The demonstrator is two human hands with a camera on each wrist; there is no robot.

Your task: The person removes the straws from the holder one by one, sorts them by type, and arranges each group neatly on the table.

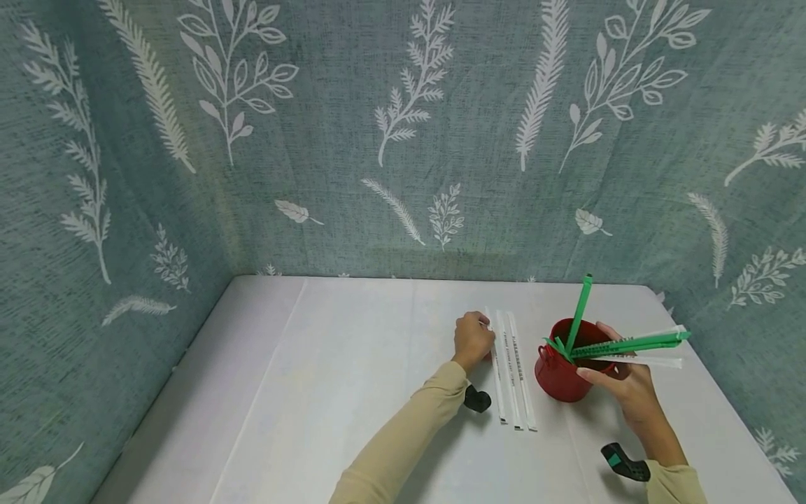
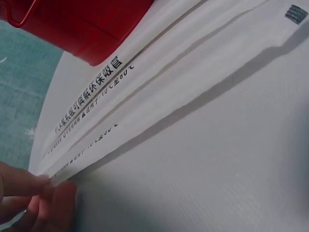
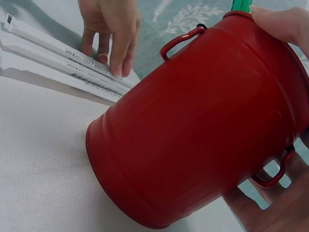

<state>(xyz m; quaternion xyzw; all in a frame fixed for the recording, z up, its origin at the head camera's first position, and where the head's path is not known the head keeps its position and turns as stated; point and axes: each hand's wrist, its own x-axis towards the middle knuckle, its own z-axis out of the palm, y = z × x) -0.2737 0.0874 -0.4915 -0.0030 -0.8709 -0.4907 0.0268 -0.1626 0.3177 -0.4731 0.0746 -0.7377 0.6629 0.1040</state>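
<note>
Wrapped straw (image 2: 164, 101), likely light, crushable — left hand (image 1: 474, 341) rightly pinches its end toward tabletop's (image 1: 302, 392) far edge; right hand (image 1: 623, 386) grips bucket (image 1: 560, 381).

My left hand (image 1: 474, 341) has its fingertips at the far end of the leftmost of three printed white strips (image 1: 511, 381), lying side by side on the white table (image 1: 340, 364). My right hand (image 1: 632, 392) holds the red pot (image 1: 560, 381) at its rim; one green stick (image 1: 582, 308) stands up in it, while other green sticks (image 1: 655, 342) and a white strip lean out right, over my hand. Behind hangs a leaf-patterned cloth (image 1: 340, 210).
</note>
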